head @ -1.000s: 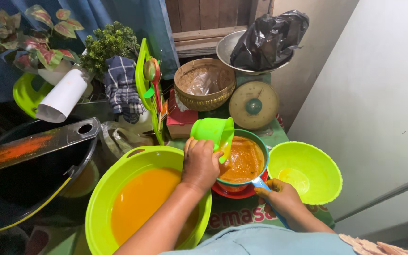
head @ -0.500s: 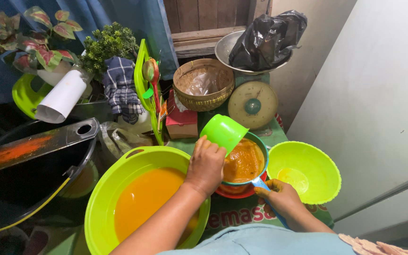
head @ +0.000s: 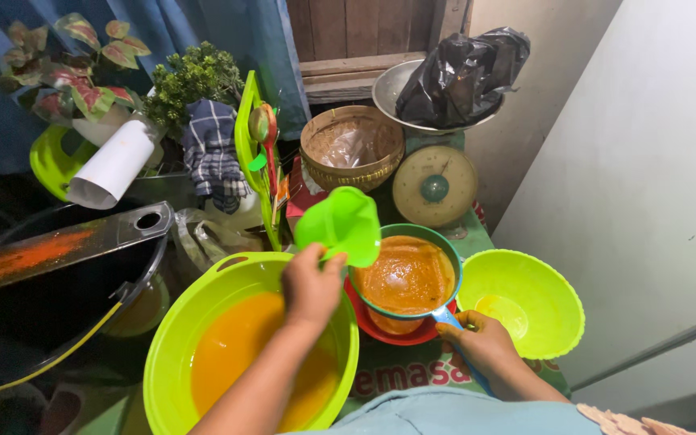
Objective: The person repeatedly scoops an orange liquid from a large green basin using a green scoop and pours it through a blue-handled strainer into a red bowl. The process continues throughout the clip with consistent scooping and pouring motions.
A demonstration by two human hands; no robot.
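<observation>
Basin [head: 172, 354], large and lime green, holds much orange liquid, so a good part of the straining seems done. Strainer [head: 407, 278] beside it is full of orange pulp, above a red bowl [head: 364, 310]. Left hand [head: 312, 283] closes on a green scoop [head: 340, 225] tilted over the strainer. Right hand [head: 485, 342] grips the strainer's blue handle [head: 447, 316].

A red box [head: 300, 197] stands beside the basket; red lettering [head: 408, 376] marks the table cover.
</observation>
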